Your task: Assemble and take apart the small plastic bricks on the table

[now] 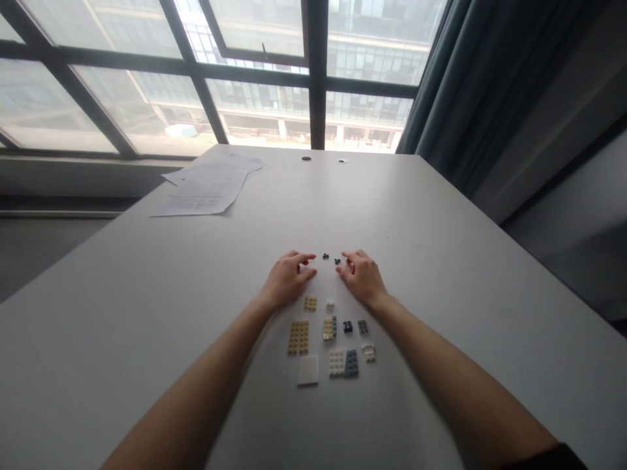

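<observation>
Two small black toy-brick pieces lie on the white table between my hands: one black piece (326, 256) nearer the left, the other black piece (337, 261) by the right fingertips. My left hand (290, 275) rests beside them, thumb and index finger apart, holding nothing. From the other side my right hand (362, 274) curves in, its thumb and index finger apart around the nearer piece without visibly gripping it. Closer to me lie a small tan plate (310, 303), a white piece (330, 305), a larger tan plate (298, 337) and a smooth white tile (308, 371).
More pieces sit between my forearms: a tan plate (328, 328), a black brick (347, 327), a dark grey plate (362, 327), a white plate (336, 362), a blue-grey plate (351, 363) and a white bracket-like piece (369, 353). Printed papers (206, 189) lie at the table's far left.
</observation>
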### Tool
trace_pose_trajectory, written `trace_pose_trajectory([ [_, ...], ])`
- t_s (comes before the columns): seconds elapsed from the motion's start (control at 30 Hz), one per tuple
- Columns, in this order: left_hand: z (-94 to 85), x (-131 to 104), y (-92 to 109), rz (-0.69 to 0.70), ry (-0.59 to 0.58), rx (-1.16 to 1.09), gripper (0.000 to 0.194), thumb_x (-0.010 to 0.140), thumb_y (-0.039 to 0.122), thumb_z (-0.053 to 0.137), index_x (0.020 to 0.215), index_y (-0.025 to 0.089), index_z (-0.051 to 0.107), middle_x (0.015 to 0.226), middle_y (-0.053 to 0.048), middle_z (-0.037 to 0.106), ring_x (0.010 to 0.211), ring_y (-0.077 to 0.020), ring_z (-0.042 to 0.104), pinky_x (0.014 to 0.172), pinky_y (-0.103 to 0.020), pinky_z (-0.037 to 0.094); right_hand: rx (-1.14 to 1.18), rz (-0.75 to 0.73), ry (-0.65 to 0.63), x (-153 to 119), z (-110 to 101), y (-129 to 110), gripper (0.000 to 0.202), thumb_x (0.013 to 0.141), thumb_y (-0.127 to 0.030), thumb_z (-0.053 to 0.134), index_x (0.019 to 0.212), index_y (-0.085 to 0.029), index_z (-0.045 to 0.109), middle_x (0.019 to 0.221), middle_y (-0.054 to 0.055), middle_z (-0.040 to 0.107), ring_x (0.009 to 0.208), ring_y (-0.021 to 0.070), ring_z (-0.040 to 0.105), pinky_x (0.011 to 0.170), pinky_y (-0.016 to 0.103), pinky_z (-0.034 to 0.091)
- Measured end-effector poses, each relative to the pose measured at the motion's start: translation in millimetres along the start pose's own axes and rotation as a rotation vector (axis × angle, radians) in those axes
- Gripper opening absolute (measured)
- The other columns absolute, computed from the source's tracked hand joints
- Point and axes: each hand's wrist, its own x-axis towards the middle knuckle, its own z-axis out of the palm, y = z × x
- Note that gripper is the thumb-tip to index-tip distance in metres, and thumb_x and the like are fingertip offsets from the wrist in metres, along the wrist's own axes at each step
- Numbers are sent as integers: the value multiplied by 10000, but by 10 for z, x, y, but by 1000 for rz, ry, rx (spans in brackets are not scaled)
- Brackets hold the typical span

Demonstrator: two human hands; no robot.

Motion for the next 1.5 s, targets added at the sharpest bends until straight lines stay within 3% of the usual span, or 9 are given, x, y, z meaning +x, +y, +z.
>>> trace_pose_trajectory([
  [0.2, 164, 355, 101, 5, 12, 82, 311, 758, 322, 625, 1052, 264, 707, 967, -44, 631, 809, -191, 607, 806, -314, 468, -235, 22, -61, 27, 63, -99, 266, 907, -334, 515, 1112, -229, 647, 1047, 59, 607, 840, 180, 620, 761, 276, 438],
  [0.4, 175, 378, 120, 12, 15, 85, 156, 754, 308, 625, 836, 277, 755, 943, -29, 651, 799, -185, 621, 780, -293, 469, -295, -15, -83, 17, 57, -89, 211, 934, -319, 473, 1021, -232, 645, 1045, 42, 606, 835, 168, 619, 742, 266, 427],
  [0.57, 42, 126, 138, 59, 40, -9, 156, 793, 289, 589, 802, 219, 729, 842, -27, 688, 743, -163, 627, 756, -271, 477, -290, -8, -66, 8, 72, -101, 214, 951, -288, 432, 991, -210, 627, 1044, 59, 606, 816, 176, 616, 723, 274, 430],
  [0.73, -86, -374, 215, 11, 147, -140, 232, 894, 311, 463, 914, 170, 646, 731, -15, 696, 678, -133, 650, 682, -236, 506, -236, 30, -24, -1, 146, -140, 241, 947, -188, 376, 937, -152, 614, 1017, 133, 607, 848, 225, 611, 717, 315, 434],
  [0.8, -116, -557, 247, -7, 197, -261, 216, 878, 328, 502, 892, 162, 640, 735, -20, 702, 678, -134, 661, 668, -232, 518, -187, 45, -4, 0, 157, -148, 222, 924, -156, 391, 906, -137, 612, 1016, 155, 612, 865, 236, 610, 733, 327, 436],
  [0.97, -169, -769, 342, -2, 311, -388, 124, 760, 270, 647, 823, 168, 678, 724, -15, 705, 643, -137, 649, 652, -241, 528, 22, 80, 43, -61, 43, -133, 208, 908, -215, 418, 856, -152, 610, 877, 110, 671, 791, 203, 635, 758, 321, 461],
  [1.13, -119, -791, 419, 47, 336, -460, 113, 735, 239, 672, 820, 165, 661, 729, -12, 688, 645, -128, 636, 659, -243, 536, 352, 152, 37, -331, -143, -135, 319, 930, -344, 334, 880, -151, 583, 714, 47, 689, 531, 130, 622, 513, 238, 491],
  [1.3, -26, -819, 511, 60, 290, -450, 152, 719, 290, 712, 788, 173, 645, 682, -4, 670, 609, -124, 619, 627, -241, 529, 1099, 439, 8, -595, -277, -236, 283, 737, -410, 668, 834, -151, 609, 674, 26, 674, 525, 115, 608, 508, 233, 503],
  [1.5, -38, -848, 618, 75, 280, -390, 182, 712, 352, 716, 729, 192, 632, 629, 9, 661, 566, -119, 601, 592, -232, 525, 1269, 567, -41, -627, -336, -299, 297, 634, -361, 767, 800, -161, 623, 673, 5, 662, 548, 93, 596, 548, 218, 501],
])
